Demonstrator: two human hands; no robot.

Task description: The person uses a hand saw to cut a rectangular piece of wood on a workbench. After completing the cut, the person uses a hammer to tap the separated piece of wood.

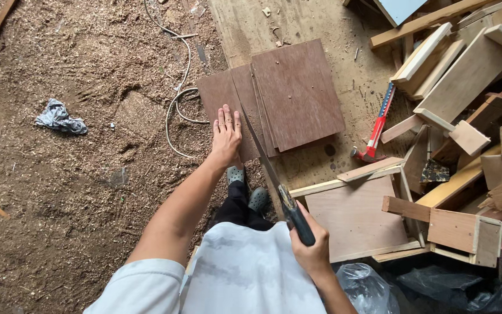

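Head view: person sawing on sawdust floor
Handsaw (pixel 265 160): long axis diagonal, tip pointing up-left, blade across brown plywood panel (pixel 228 110)
Right hand (pixel 311 244): fingers clamped round handle
Left hand (pixel 226 136): fingers together, flat on panel

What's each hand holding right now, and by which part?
The right hand holds a handsaw by its dark handle, in a closed grip. The left hand holds nothing; it lies flat on a brown board.

Sawdust-strewn dirt floor (pixel 71 192) under even daylight. Left of the pale floor sheet (pixel 297 23): a white cord (pixel 172 110), farther left a crumpled grey rag (pixel 59 118). Right of the sheet lay heaped timber offcuts (pixel 466 75); below them, black plastic bags (pixel 437 285).
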